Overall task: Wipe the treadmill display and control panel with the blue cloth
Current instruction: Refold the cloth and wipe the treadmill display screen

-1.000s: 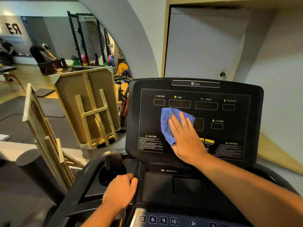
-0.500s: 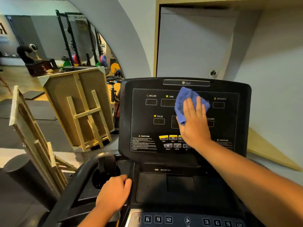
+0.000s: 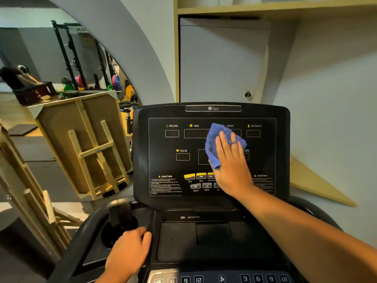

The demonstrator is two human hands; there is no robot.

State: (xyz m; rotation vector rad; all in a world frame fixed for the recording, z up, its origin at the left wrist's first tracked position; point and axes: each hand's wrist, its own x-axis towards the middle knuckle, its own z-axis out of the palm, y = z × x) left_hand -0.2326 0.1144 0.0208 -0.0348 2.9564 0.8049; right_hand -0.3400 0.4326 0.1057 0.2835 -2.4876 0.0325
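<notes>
Treadmill console (image 3: 142, 152): black, upright panel facing camera, carries everything here. Display face (image 3: 163, 162) shows labels INCLINE, TIME, SPEED, DISTANCE, PULSE, two CAUTION blocks, yellow and grey button rows low centre. Blue cloth (image 3: 212, 144) bunched flat against display, over SPEED window and centre window. Right hand (image 3: 230, 164) pressed flat on cloth, fingers straight. Lower deck: dark tray (image 3: 214, 240), number keys (image 3: 263, 278) along bottom edge. Left hand (image 3: 128, 254) grips console's left edge beside cup recess (image 3: 106, 235).
</notes>
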